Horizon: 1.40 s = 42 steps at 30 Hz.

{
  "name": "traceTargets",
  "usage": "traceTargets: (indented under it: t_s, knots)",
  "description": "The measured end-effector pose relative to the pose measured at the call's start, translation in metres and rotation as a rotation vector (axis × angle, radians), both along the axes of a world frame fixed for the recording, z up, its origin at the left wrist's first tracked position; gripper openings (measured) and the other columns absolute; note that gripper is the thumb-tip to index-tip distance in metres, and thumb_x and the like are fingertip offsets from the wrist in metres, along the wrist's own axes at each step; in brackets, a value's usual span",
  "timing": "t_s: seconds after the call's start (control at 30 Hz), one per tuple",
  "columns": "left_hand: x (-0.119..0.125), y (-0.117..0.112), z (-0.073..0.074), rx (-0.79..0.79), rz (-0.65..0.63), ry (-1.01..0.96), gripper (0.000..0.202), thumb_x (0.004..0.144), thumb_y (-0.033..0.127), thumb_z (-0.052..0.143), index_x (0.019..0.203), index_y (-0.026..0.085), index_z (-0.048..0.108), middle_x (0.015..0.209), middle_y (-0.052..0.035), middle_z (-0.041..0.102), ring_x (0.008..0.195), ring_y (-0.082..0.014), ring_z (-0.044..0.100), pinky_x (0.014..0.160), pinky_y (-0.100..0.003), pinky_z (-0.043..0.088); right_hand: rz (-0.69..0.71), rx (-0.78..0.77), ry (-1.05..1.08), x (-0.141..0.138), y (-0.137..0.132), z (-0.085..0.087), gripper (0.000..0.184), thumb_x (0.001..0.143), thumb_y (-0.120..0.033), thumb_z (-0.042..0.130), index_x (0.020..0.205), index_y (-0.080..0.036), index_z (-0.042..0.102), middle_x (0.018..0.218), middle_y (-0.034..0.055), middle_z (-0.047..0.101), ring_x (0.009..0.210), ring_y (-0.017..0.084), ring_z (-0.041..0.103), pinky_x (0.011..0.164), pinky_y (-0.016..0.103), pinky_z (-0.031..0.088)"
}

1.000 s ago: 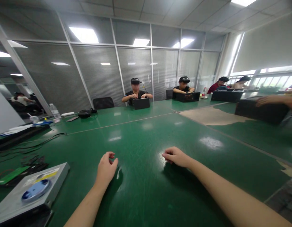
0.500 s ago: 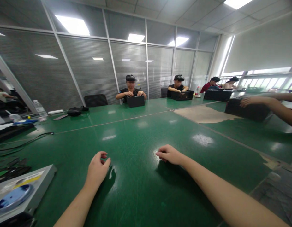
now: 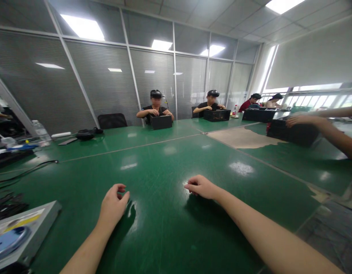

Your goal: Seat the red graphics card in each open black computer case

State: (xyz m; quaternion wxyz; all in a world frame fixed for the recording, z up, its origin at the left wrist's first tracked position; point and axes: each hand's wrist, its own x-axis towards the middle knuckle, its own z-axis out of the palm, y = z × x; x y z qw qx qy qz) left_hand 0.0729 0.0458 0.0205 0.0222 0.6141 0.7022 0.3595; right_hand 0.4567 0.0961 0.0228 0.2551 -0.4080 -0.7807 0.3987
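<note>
My left hand (image 3: 113, 204) rests on the green table (image 3: 170, 167) with its fingers curled in loosely and nothing visible in them. My right hand (image 3: 201, 187) lies a little to the right, knuckles up, its fingers folded under against the tabletop; nothing shows in it either. A grey metal drive (image 3: 18, 234) with a blue disc on its label sits at the near left edge, well left of my left hand.
Black cables (image 3: 24, 173) and a water bottle (image 3: 40, 132) lie at the left. Two people with headsets sit at the far side behind black boxes (image 3: 161, 121). Another person's hand (image 3: 301, 120) rests on a black box (image 3: 292, 132) at the right.
The view has swung to the right, so the grey drive has slid toward the left edge. Both hands keep the same curled pose on the table.
</note>
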Motion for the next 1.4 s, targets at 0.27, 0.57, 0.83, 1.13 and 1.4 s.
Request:
traceTargets:
  t_s: [0.27,0.57,0.83,1.13,1.4]
  knots:
    - [-0.002,0.001,-0.001,0.049,-0.013,0.014,0.034,0.077,0.042,0.055,0.100,0.018,0.060,0.096,-0.0076,0.066,0.076,-0.0210,0.062,0.074,-0.035,0.051,0.003,-0.010,-0.004,-0.003,-0.004,0.005,0.037,0.088,-0.048,0.057,0.070,-0.016,0.060,0.061,0.0006,0.060,0.051,0.011,0.054,0.052,0.022,0.041]
    - [-0.001,0.001,0.000,0.021,-0.030,0.014,0.034,0.077,0.043,0.055,0.099,0.018,0.060,0.097,-0.0071,0.065,0.077,-0.0207,0.062,0.074,-0.034,0.050,0.016,-0.014,0.008,-0.003,-0.004,0.006,0.043,0.090,-0.053,0.053,0.070,-0.015,0.060,0.062,0.0008,0.059,0.051,0.010,0.053,0.052,0.022,0.041]
    - [0.002,-0.001,0.002,-0.011,-0.023,0.019,0.031,0.078,0.043,0.053,0.099,0.020,0.059,0.092,-0.0050,0.067,0.070,-0.0192,0.061,0.071,-0.033,0.049,0.019,-0.021,0.010,-0.003,-0.003,0.003,0.044,0.090,-0.054,0.053,0.070,-0.015,0.061,0.062,0.0010,0.060,0.051,0.011,0.053,0.052,0.023,0.042]
    - [0.001,-0.001,0.003,-0.032,-0.023,0.012,0.031,0.079,0.044,0.053,0.100,0.021,0.058,0.092,-0.0040,0.068,0.069,-0.0190,0.062,0.069,-0.032,0.048,0.025,-0.001,-0.003,-0.002,-0.003,0.004,0.041,0.089,-0.052,0.054,0.072,-0.016,0.062,0.062,0.0009,0.060,0.052,0.011,0.054,0.052,0.023,0.043]
    - [0.001,-0.002,0.005,-0.059,-0.018,0.023,0.034,0.079,0.046,0.053,0.103,0.022,0.057,0.091,-0.0027,0.068,0.068,-0.0182,0.064,0.067,-0.030,0.047,0.043,-0.010,-0.026,-0.003,-0.008,0.010,0.039,0.090,-0.050,0.054,0.072,-0.016,0.061,0.063,0.0010,0.059,0.052,0.011,0.055,0.053,0.023,0.044]
